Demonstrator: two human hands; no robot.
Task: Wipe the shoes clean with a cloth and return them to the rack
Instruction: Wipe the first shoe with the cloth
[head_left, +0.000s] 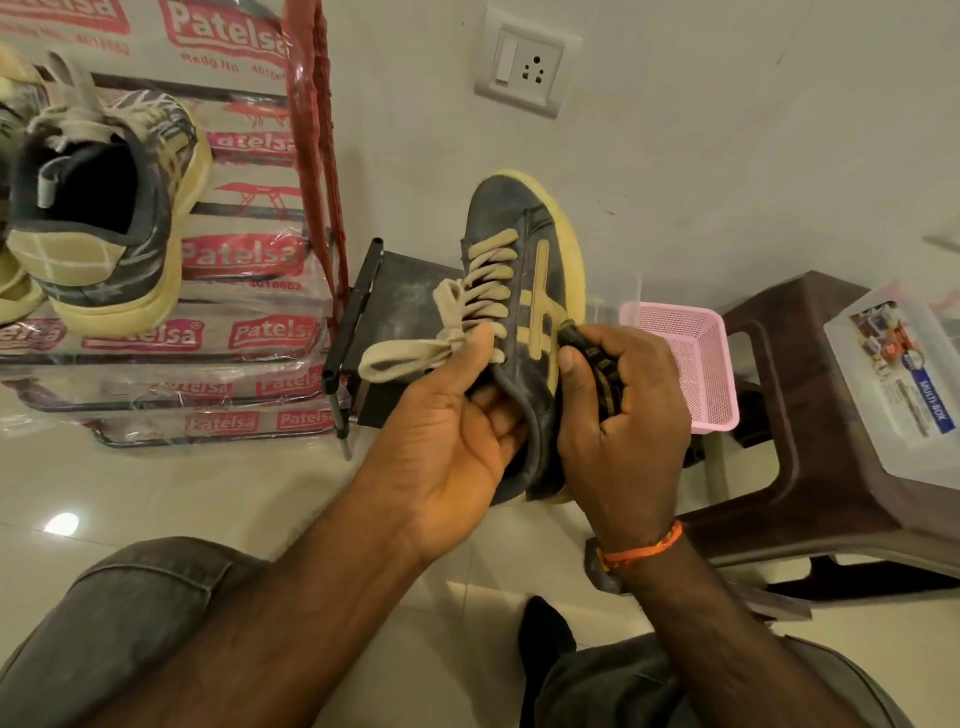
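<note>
A dark grey sneaker (511, 244) with tan laces, tan stripes and a yellowed sole is held up in the middle of the view, toe pointing away. My left hand (452, 421) grips it at the collar, thumb by the laces and fingers inside the opening. My right hand (623, 410) holds a dark bunched cloth (605, 366) pressed against the shoe's striped right side. A matching sneaker (104, 208) sits on the rack's (317, 156) top shelf at the left, heel toward me.
The red-framed rack is wrapped in printed plastic. A pink mesh basket (696, 358) stands to the right of the shoe. A brown plastic stool (800, 415) carries a clear lidded box (898, 384). A wall socket (527, 65) is above. My knees fill the bottom.
</note>
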